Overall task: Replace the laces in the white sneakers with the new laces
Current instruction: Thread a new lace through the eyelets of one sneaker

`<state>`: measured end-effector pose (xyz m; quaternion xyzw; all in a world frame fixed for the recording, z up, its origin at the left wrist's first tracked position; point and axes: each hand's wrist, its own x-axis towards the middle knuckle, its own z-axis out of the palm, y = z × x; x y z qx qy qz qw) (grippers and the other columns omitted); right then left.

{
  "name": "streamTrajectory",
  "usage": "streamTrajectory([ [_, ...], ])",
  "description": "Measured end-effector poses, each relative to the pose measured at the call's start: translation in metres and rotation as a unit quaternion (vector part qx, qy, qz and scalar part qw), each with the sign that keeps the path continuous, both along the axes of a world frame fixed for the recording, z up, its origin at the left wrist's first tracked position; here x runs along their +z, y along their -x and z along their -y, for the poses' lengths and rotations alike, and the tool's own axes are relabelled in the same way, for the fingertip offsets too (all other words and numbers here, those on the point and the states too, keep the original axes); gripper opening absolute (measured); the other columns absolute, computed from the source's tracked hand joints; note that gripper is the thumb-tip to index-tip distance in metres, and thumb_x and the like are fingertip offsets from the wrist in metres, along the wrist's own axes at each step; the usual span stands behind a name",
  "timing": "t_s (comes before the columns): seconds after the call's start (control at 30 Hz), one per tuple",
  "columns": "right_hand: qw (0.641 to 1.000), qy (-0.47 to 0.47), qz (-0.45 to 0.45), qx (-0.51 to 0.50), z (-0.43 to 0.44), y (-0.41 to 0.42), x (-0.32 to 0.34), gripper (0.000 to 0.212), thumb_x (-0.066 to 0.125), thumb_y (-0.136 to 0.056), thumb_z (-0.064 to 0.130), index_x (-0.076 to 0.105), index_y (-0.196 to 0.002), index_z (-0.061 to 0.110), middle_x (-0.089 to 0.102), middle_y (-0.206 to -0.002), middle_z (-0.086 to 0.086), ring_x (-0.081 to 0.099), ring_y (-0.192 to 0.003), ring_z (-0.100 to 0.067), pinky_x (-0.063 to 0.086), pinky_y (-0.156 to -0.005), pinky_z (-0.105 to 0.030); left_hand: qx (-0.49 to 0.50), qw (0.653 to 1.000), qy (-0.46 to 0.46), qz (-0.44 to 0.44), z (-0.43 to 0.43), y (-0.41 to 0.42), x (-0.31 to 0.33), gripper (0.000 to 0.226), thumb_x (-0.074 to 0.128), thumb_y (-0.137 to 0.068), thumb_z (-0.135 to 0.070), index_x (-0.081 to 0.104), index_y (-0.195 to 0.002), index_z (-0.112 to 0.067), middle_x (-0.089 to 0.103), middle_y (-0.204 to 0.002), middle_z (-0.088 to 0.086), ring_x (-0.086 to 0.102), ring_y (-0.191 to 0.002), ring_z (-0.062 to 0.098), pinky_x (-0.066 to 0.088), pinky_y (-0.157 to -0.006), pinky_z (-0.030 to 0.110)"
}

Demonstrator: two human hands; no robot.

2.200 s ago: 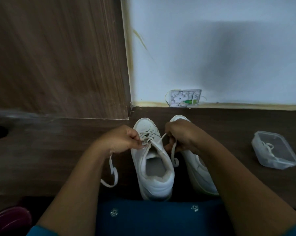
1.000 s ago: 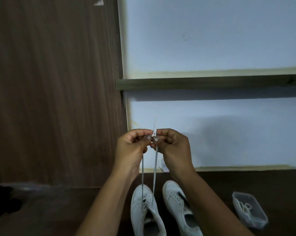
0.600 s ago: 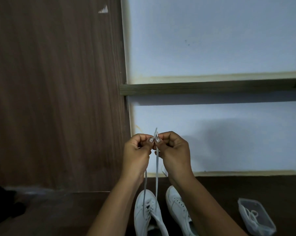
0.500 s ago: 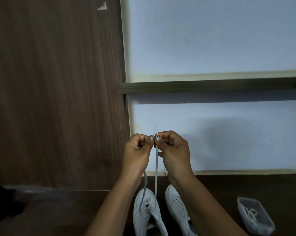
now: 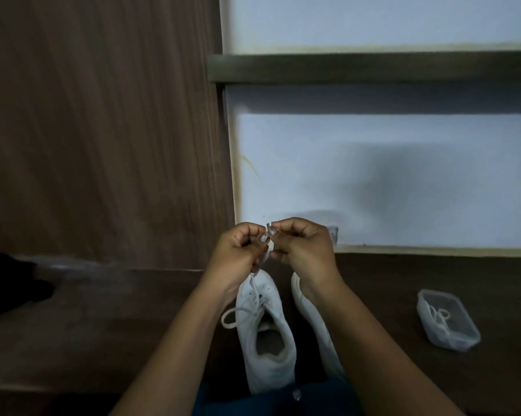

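Note:
Two white sneakers stand side by side on the dark wooden floor, toes toward the wall: the left sneaker (image 5: 265,334) and the right sneaker (image 5: 316,322), partly hidden under my right forearm. My left hand (image 5: 238,250) and my right hand (image 5: 301,247) are raised above the toes, fingertips together, each pinching an end of the white lace (image 5: 254,298) that runs down into the left sneaker's eyelets. A slack loop of that lace hangs off the shoe's left side.
A clear plastic container (image 5: 446,324) with a coiled white lace inside sits on the floor at the right. A white wall with a dark shelf (image 5: 373,67) is ahead, a wooden panel (image 5: 103,130) at the left, a dark object (image 5: 10,283) at far left.
The view has tilted down, so the sneakers and container show more fully. My hands have come lower toward the shoes, still pinching the lace ends together; the lace now hangs slack in a loop.

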<state>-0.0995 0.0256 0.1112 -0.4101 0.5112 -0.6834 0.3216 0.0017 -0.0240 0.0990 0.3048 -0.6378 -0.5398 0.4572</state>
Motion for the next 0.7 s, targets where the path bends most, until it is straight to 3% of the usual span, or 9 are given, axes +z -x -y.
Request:
streamTrajectory([
  [0.2,0.999,-0.041,-0.005,-0.006,0.016,0.011,-0.054,0.027,0.066,-0.078,-0.009,0.067,-0.069,0.017,0.062,-0.059,0.002,0.053,-0.048,-0.004,0.040,-0.048,-0.021,-0.021,0.997,-0.035,0.066,0.016,-0.001,-0.050,0.029,0.051,-0.091,0.004,0.065,-0.073,-0.014,0.050,-0.053,-0.005,0.037,-0.043,0.004,0.033,-0.044,0.017],
  [0.3,0.999,-0.023,-0.018,-0.014,0.024,0.015,-0.069,0.029,0.068,-0.073,-0.013,0.063,-0.066,0.014,0.061,-0.053,0.008,0.054,-0.048,0.000,0.044,-0.049,-0.014,-0.065,0.993,-0.055,0.085,0.021,-0.002,-0.067,0.021,0.054,-0.090,0.003,0.063,-0.075,-0.007,0.048,-0.055,0.002,0.038,-0.045,0.006,0.031,-0.044,0.018],
  [0.37,0.999,-0.010,-0.037,0.011,0.028,0.013,-0.068,0.028,0.068,-0.074,-0.012,0.063,-0.068,0.014,0.062,-0.056,0.005,0.055,-0.050,-0.002,0.046,-0.051,-0.015,-0.073,0.990,-0.062,0.098,0.022,0.000,-0.069,0.020,0.053,-0.091,0.002,0.063,-0.076,-0.007,0.046,-0.048,-0.003,0.037,-0.042,0.004,0.029,-0.043,0.016],
  [0.47,0.999,0.001,-0.044,0.031,0.030,0.017,-0.064,0.021,0.062,-0.085,-0.003,0.064,-0.074,0.015,0.061,-0.064,0.001,0.051,-0.050,-0.002,0.042,-0.049,-0.016,-0.051,0.993,-0.083,0.062,0.027,0.003,-0.061,0.029,0.049,-0.092,0.000,0.060,-0.068,-0.010,0.047,-0.045,-0.003,0.040,-0.039,0.005,0.032,-0.043,0.018],
  [0.53,0.990,-0.040,-0.132,0.010,0.029,0.031,-0.070,0.015,0.059,-0.089,0.004,0.068,-0.083,0.015,0.063,-0.070,0.006,0.051,-0.054,0.004,0.043,-0.055,-0.017,-0.028,0.994,-0.105,0.002,0.031,-0.001,-0.054,0.032,0.047,-0.093,-0.004,0.059,-0.064,-0.012,0.053,-0.053,-0.001,0.048,-0.051,0.012,0.040,-0.055,0.026],
  [0.57,0.969,-0.093,-0.229,0.019,0.027,0.036,-0.075,0.012,0.061,-0.088,0.006,0.070,-0.088,0.014,0.065,-0.075,0.006,0.053,-0.059,0.004,0.045,-0.062,-0.021,-0.029,0.990,-0.128,-0.044,0.033,-0.005,-0.052,0.031,0.045,-0.093,-0.005,0.057,-0.066,-0.011,0.053,-0.057,0.001,0.049,-0.054,0.014,0.044,-0.059,0.028],
  [0.63,0.880,-0.221,-0.410,0.092,0.023,0.040,-0.088,0.015,0.065,-0.085,0.012,0.073,-0.097,0.013,0.069,-0.086,0.004,0.057,-0.074,-0.001,0.046,-0.072,-0.017,-0.056,0.976,-0.170,-0.123,0.036,-0.014,-0.050,0.026,0.041,-0.095,-0.009,0.051,-0.071,-0.010,0.049,-0.060,0.003,0.044,-0.047,0.012,0.046,-0.054,0.028],
  [0.67,0.847,-0.259,-0.450,0.113,0.021,0.039,-0.093,0.017,0.065,-0.084,0.016,0.073,-0.099,0.014,0.069,-0.090,0.004,0.057,-0.079,-0.003,0.042,-0.068,-0.007,-0.067,0.973,-0.178,-0.132,0.036,-0.017,-0.049,0.025,0.039,-0.096,-0.011,0.051,-0.073,-0.010,0.047,-0.059,0.003,0.037,-0.040,0.009,0.043,-0.046,0.025],
  [0.7,0.839,-0.272,-0.457,0.111,0.020,0.036,-0.095,0.015,0.065,-0.085,0.018,0.073,-0.097,0.015,0.069,-0.090,0.004,0.056,-0.080,-0.003,0.038,-0.062,-0.002,-0.064,0.975,-0.178,-0.115,0.037,-0.019,-0.050,0.025,0.039,-0.096,-0.012,0.052,-0.075,-0.011,0.045,-0.057,0.002,0.030,-0.035,0.007,0.037,-0.041,0.021],
])
